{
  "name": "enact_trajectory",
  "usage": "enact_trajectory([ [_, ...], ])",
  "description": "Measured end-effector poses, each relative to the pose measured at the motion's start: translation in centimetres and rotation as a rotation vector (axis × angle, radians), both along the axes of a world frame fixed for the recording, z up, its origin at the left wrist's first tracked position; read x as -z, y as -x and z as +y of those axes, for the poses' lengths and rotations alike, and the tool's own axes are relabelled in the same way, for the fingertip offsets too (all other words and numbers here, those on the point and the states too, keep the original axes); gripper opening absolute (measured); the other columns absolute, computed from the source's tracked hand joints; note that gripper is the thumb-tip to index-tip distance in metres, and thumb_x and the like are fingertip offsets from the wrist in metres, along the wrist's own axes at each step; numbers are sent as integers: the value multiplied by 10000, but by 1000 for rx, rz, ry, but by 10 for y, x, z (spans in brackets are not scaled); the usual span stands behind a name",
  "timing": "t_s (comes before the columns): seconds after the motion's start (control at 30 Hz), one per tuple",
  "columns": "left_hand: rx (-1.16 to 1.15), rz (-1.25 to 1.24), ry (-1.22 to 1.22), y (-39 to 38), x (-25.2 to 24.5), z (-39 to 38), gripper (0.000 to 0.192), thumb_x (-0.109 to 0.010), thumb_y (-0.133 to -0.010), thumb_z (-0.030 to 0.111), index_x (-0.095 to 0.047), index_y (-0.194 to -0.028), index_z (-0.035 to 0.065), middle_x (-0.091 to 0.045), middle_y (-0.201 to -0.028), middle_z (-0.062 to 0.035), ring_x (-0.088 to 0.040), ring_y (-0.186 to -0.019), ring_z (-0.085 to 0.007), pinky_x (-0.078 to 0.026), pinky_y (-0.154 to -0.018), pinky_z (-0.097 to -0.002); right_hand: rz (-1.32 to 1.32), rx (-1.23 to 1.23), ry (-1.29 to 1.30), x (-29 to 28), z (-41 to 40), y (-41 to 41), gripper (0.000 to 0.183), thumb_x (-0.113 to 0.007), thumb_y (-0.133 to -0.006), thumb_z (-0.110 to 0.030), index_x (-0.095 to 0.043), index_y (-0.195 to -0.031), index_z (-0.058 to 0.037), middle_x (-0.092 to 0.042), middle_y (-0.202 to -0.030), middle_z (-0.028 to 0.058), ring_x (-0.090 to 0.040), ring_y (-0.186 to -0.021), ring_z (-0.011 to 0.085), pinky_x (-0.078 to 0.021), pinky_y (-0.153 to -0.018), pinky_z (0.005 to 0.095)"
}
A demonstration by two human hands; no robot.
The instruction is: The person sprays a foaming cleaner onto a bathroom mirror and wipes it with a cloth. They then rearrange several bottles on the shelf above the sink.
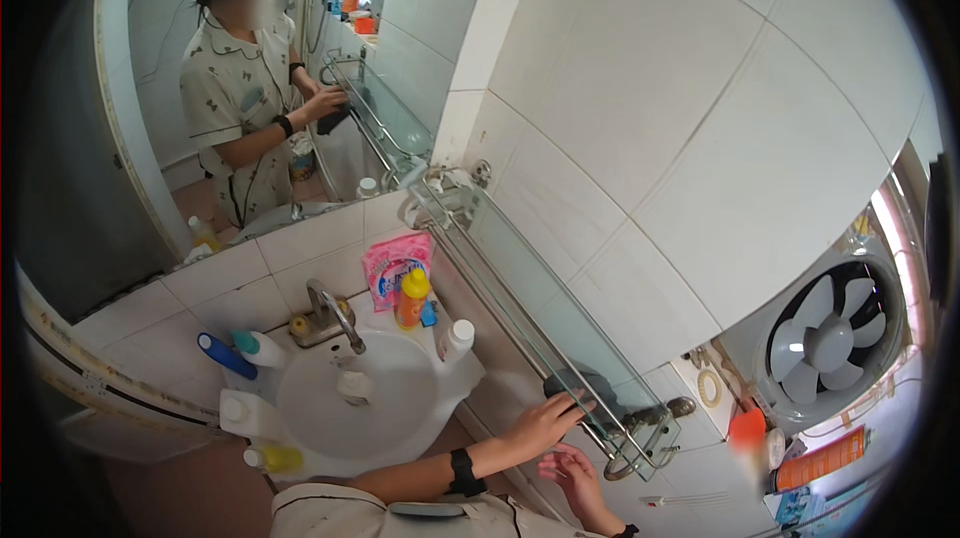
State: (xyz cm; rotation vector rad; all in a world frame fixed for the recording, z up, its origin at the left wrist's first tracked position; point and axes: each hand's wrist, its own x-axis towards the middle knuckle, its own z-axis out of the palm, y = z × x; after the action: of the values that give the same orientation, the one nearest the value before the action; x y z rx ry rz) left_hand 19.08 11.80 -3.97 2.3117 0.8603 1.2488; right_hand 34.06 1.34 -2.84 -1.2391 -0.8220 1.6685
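My left hand (549, 418), a black band on its wrist, reaches from the left to the near end of a glass shelf with metal rails (525, 313). Its fingers lie over the front rail and hold a dark cloth (562, 382), part of which shows through the glass. Below it, beside the shelf's end, my right hand (571, 469) is empty, with its fingers loosely curled and apart. A wall mirror (300, 140) reflects the hands and the dark cloth hanging at the rail.
Left of the shelf stands a white washbasin (405, 425) with a metal faucet (330, 313), several bottles and a pink packet (397, 268) around it. A ventilation fan (829, 343) is at right, near an orange spray can (821, 459). White items lie at the shelf's far end.
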Motion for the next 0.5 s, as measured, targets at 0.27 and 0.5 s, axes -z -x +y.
enact_trajectory([
  [0.27, 323, -318, 520, 17, 10, -49, 456, -640, -875, 85, -519, -1314, 67, -561, -1245, -117, -551, -1165, -249, -480, -927, -345, 140, 163, -44, 14, -18, -19, 505, -553, -964, -200, -332, -1411, -122, -435, -1379, 71, -411, -1292, 207, -338, -1079, 452],
  [0.5, 488, -542, 1136, 57, 43, -69, 543, -645, -907, 118, -369, -1372, 70, -459, -1314, -55, -453, -1220, -153, -371, -1025, -298, -198, -29, -240, 16, 5, 21, 382, -601, -944, -124, -471, -1293, -34, -582, -1194, 66, -545, -1102, 154, -435, -955, 274],
])
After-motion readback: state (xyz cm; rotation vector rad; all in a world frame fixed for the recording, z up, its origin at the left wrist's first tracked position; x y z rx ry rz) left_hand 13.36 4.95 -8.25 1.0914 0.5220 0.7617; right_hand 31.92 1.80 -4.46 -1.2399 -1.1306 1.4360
